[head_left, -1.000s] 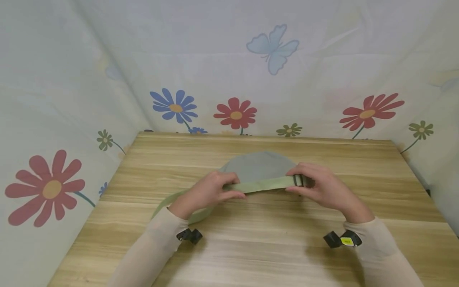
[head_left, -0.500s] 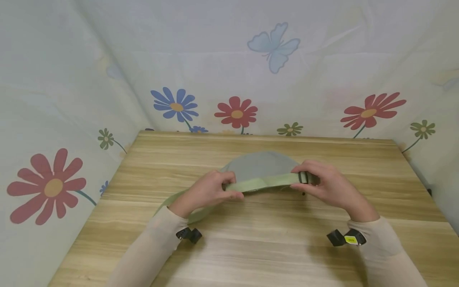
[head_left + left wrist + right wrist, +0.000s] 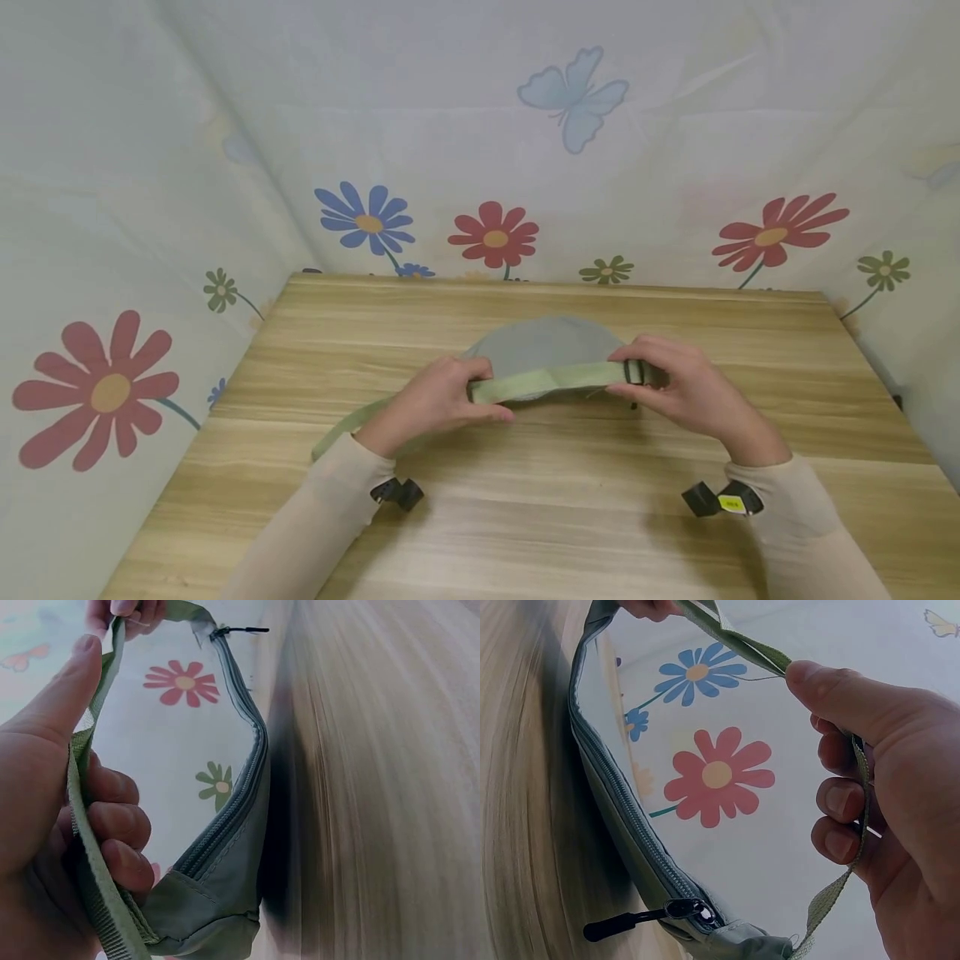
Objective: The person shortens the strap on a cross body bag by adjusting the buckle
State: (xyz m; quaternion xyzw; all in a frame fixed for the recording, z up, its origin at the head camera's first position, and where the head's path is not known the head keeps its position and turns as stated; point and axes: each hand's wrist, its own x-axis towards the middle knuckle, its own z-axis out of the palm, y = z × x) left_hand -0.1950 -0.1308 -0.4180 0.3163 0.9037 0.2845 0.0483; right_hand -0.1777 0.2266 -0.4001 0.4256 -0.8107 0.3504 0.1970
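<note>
A grey-green waist bag [image 3: 547, 343] lies on the table in the head view, its pale green webbing strap [image 3: 551, 382] drawn across in front of it. My left hand [image 3: 431, 396] holds the strap toward its left, with thumb and curled fingers around the webbing. At the right, my right hand [image 3: 701, 396] grips the strap by a black slider buckle [image 3: 634, 372]. Both wrist views show the bag's long zipper [image 3: 240, 787], and the right one shows its black pull [image 3: 626, 924] hanging at one end. Part of the strap's loose length passes behind my left wrist.
The wood-grain table [image 3: 562, 517] extends around the bag on all sides. White cloth walls [image 3: 450, 108] printed with flowers and a butterfly stand behind it and to both sides. A small black camera [image 3: 397, 493] is strapped to each sleeve.
My right hand and the buckle have moved slightly right. The strap bows a little between my hands, its loose loop at left has shifted, and my left thumb sits slightly lower.
</note>
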